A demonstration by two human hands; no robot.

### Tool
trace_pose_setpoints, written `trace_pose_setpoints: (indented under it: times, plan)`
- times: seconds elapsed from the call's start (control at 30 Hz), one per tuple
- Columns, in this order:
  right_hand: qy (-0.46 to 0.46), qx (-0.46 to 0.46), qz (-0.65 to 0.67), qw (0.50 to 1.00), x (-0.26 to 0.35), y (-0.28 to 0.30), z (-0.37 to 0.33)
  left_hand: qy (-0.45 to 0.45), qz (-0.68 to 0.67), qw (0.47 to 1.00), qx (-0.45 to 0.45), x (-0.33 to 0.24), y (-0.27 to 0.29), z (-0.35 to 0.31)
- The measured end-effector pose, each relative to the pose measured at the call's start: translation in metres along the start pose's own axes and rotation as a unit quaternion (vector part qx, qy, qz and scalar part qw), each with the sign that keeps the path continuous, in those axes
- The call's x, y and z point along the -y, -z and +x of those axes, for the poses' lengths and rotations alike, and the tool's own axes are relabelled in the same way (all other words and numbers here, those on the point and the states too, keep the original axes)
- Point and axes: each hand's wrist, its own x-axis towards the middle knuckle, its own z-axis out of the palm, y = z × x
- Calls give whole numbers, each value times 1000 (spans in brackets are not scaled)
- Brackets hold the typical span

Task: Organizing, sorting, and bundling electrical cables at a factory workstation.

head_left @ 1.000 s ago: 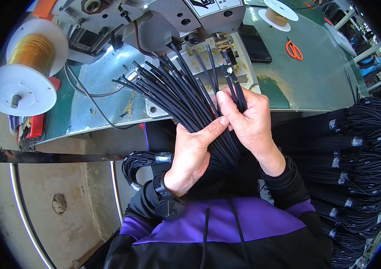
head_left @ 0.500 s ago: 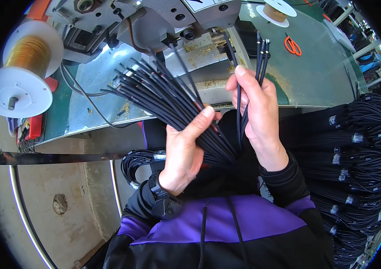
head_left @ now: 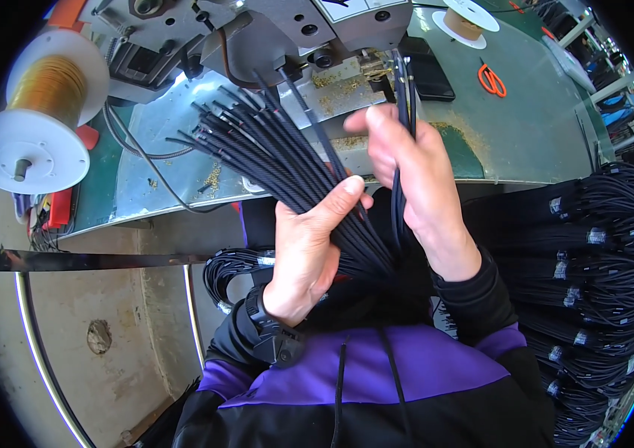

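Observation:
A fanned bundle of thin black cables (head_left: 261, 160) with braided-looking sleeves is clasped in my left hand (head_left: 303, 257), thumb laid across the top. Their loose ends point up and left, below the metal machine (head_left: 272, 41). One cable (head_left: 309, 112) stands apart from the fan, angled up toward the machine. My right hand (head_left: 425, 183) is beside the bundle, closed around a few separated cables (head_left: 405, 93) with pale, shiny tips. Its index finger reaches left and is smeared by motion. Lower down, both groups of cables meet near my lap.
A spool of gold wire (head_left: 48, 93) stands at the left, a smaller white spool (head_left: 470, 24) at the back. Orange-handled scissors (head_left: 492, 80) and a flat black object (head_left: 430, 69) lie on the green table (head_left: 526, 142). Tied cable bundles (head_left: 593, 276) hang at the right; a metal rail (head_left: 108, 261) runs left.
The cable that my right fingertips pinched has joined the few others in that hand. The right index finger has swung left toward the bundle. My left hand has barely moved.

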Motion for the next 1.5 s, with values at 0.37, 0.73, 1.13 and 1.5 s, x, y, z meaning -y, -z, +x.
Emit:
trace_pose_setpoints:
  times: [0.37, 0.73, 1.13, 1.5]
  plan:
    - [42, -38, -100, 993, -4, -5, -16, -32, 10, 999, 33, 6, -11, 4]
    - [31, -41, 61, 997, 3, 2, 4, -47, -45, 997, -32, -6, 0, 8]
    - [-30, -23, -6, 999, 5, -11, 4, -20, -29, 999, 25, 0, -4, 4]
    - [-31, -15, 76, 996, 9, -6, 8, -5, -84, 996, -25, -1, -7, 2]
